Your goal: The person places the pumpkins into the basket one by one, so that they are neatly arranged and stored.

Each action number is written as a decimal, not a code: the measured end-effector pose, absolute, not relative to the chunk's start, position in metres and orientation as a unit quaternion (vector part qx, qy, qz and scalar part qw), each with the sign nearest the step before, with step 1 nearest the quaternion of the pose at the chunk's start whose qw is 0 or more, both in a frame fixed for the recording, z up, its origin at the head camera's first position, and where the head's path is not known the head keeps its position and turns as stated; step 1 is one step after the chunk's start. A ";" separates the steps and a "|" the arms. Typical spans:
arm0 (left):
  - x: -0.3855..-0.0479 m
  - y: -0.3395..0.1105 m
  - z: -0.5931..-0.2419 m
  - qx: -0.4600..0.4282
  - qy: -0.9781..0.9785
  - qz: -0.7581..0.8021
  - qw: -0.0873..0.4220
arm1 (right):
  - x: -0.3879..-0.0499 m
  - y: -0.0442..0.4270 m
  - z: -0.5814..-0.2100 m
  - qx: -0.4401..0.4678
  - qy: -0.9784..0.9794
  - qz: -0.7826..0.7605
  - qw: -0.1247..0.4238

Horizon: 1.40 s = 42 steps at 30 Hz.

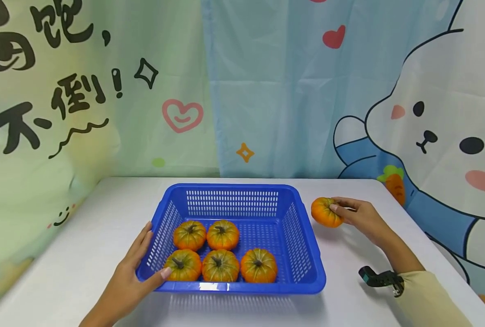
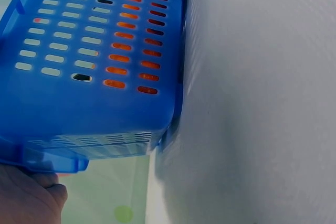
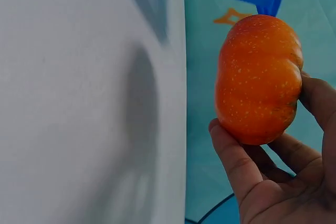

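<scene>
A blue plastic basket (image 1: 283, 288) with slotted walls stands on the white table. My left hand (image 1: 126, 277) grips its near left corner, thumb over the rim and fingers along the outer side. In the left wrist view, that hand (image 2: 29, 198) shows at the rim of the basket (image 2: 84, 108). Right of the basket, my right hand (image 1: 367, 220) holds a small orange pumpkin (image 1: 323, 212) between thumb and fingers. The right wrist view shows this pumpkin (image 3: 257, 82) held above the tabletop. Several similar pumpkins (image 1: 220, 266) sit inside the basket, toward its left and front.
The white table (image 1: 348, 309) reaches back to a printed curtain (image 1: 267, 113) with a cartoon animal on the right. A dark device (image 1: 379, 278) is strapped at the right wrist, by the sleeve (image 1: 430, 299).
</scene>
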<state>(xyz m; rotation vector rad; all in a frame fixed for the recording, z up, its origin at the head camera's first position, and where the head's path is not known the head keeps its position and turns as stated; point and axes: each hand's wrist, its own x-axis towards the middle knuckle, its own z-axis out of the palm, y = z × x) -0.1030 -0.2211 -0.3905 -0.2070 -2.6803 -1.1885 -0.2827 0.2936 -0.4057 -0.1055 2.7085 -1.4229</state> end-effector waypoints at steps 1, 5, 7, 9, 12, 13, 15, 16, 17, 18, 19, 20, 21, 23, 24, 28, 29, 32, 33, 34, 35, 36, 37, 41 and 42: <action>-0.104 -0.221 -0.391 -0.070 -0.907 -0.404 0.100 | -0.281 0.290 -0.401 -0.039 0.886 -0.461 0.041; -0.104 -0.220 -0.391 -0.070 -0.907 -0.403 0.098 | -0.274 0.281 -0.382 -0.054 0.895 -0.440 0.042; -0.104 -0.220 -0.391 -0.069 -0.908 -0.402 0.099 | -0.274 0.278 -0.376 -0.056 0.898 -0.435 0.039; -0.104 -0.220 -0.390 -0.068 -0.908 -0.400 0.099 | -0.274 0.276 -0.372 -0.058 0.898 -0.435 0.035; -0.103 -0.220 -0.390 -0.068 -0.908 -0.401 0.100 | -0.276 0.273 -0.367 -0.062 0.898 -0.435 0.027; -0.103 -0.220 -0.390 -0.068 -0.908 -0.402 0.100 | -0.276 0.272 -0.365 -0.064 0.898 -0.435 0.026; -0.104 -0.220 -0.390 -0.069 -0.907 -0.404 0.101 | -0.276 0.269 -0.361 -0.069 0.897 -0.436 0.024; -0.104 -0.220 -0.390 -0.069 -0.906 -0.404 0.100 | -0.276 0.268 -0.359 -0.072 0.896 -0.437 0.020; -0.104 -0.220 -0.390 -0.068 -0.906 -0.405 0.100 | -0.276 0.266 -0.357 -0.077 0.896 -0.438 0.017; -0.104 -0.219 -0.389 -0.067 -0.907 -0.404 0.099 | -0.277 0.265 -0.355 -0.080 0.896 -0.438 0.014; -0.104 -0.219 -0.389 -0.064 -0.908 -0.403 0.098 | -0.277 0.263 -0.352 -0.083 0.895 -0.439 0.011; -0.104 -0.219 -0.389 -0.061 -0.909 -0.402 0.096 | -0.277 0.262 -0.350 -0.087 0.893 -0.441 0.007; -0.104 -0.219 -0.388 -0.058 -0.910 -0.401 0.093 | -0.278 0.260 -0.347 -0.090 0.892 -0.443 0.004; -0.103 -0.218 -0.388 -0.052 -0.911 -0.398 0.090 | -0.279 0.257 -0.342 -0.094 0.892 -0.443 -0.002; -0.103 -0.218 -0.387 -0.049 -0.912 -0.397 0.088 | -0.279 0.255 -0.340 -0.096 0.892 -0.442 -0.002; -0.104 -0.219 -0.388 -0.049 -0.911 -0.399 0.089 | -0.281 0.248 -0.333 -0.111 0.900 -0.422 -0.002; -0.104 -0.219 -0.388 -0.051 -0.911 -0.399 0.090 | -0.282 0.246 -0.331 -0.116 0.902 -0.416 0.000; -0.105 -0.219 -0.389 -0.053 -0.912 -0.397 0.092 | -0.283 0.242 -0.328 -0.134 0.910 -0.393 0.004; -0.105 -0.219 -0.389 -0.053 -0.912 -0.396 0.091 | -0.283 0.241 -0.327 -0.140 0.911 -0.387 0.006; -0.105 -0.218 -0.389 -0.053 -0.913 -0.395 0.091 | -0.283 0.239 -0.326 -0.144 0.913 -0.381 0.007; -0.105 -0.219 -0.389 -0.053 -0.913 -0.394 0.091 | -0.283 0.238 -0.325 -0.150 0.915 -0.375 0.007; -0.104 -0.218 -0.389 -0.052 -0.913 -0.394 0.089 | -0.284 0.236 -0.324 -0.156 0.916 -0.370 0.007; -0.104 -0.219 -0.389 -0.052 -0.914 -0.393 0.089 | -0.284 0.234 -0.322 -0.165 0.915 -0.367 0.008; -0.103 -0.219 -0.388 -0.055 -0.913 -0.393 0.093 | -0.287 0.225 -0.318 -0.194 0.908 -0.371 0.024; -0.103 -0.219 -0.388 -0.055 -0.914 -0.392 0.094 | -0.287 0.222 -0.317 -0.200 0.905 -0.374 0.030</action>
